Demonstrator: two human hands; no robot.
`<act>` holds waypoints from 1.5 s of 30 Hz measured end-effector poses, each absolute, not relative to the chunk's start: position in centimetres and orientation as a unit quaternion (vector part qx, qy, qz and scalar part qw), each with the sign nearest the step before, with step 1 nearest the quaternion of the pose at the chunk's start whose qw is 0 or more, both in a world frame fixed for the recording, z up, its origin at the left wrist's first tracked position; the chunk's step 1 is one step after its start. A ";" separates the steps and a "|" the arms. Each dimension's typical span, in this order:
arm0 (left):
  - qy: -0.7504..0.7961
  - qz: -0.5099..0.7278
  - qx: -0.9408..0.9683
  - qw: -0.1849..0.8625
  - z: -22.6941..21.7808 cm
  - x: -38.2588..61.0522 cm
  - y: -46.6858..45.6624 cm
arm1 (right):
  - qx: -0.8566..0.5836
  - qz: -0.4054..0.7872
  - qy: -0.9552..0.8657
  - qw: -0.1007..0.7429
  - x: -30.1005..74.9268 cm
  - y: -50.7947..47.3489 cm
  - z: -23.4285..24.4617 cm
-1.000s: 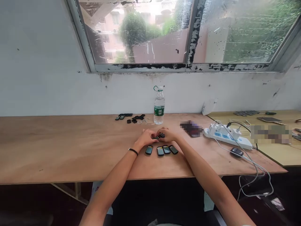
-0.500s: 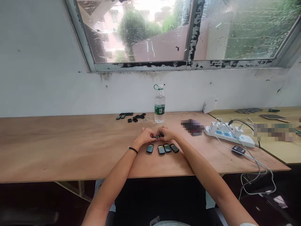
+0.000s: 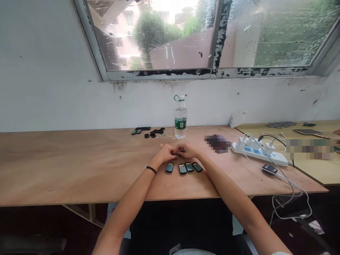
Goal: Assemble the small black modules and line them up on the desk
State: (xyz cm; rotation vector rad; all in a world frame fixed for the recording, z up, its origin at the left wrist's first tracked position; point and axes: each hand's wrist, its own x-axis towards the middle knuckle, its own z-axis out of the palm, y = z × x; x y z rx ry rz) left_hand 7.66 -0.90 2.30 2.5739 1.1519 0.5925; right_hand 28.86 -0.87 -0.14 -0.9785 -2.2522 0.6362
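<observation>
Over the middle of the wooden table, my left hand point(image 3: 165, 153) is closed with its fingertips on a small dark flat piece point(image 3: 175, 154). Facing it, my right hand point(image 3: 187, 151) pinches another small dark piece point(image 3: 182, 150). The fingers hide much of both pieces, and I cannot tell whether they touch. On the near side of my hands lie small black-rimmed devices with greyish screen-like faces: one point(image 3: 169, 167) below my left hand, and a group of three point(image 3: 189, 167) below my right.
At the back stand a water bottle point(image 3: 180, 122) and, left of it, black pieces point(image 3: 157, 131) with small metal bits point(image 3: 164, 135). A power strip point(image 3: 259, 152) with trailing cables and a dark device point(image 3: 269, 169) lie right. Another person's hand point(image 3: 337, 132) shows at the right edge.
My right fingers have shifted slightly left, and the dark pieces between my hands sit at a different angle. More of the other person's hand shows at the right edge.
</observation>
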 end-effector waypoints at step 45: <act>0.514 0.512 0.655 0.212 3.2 3.7 1.7 | -0.397 -0.005 -0.894 0.207 14.1 -12.5 4.7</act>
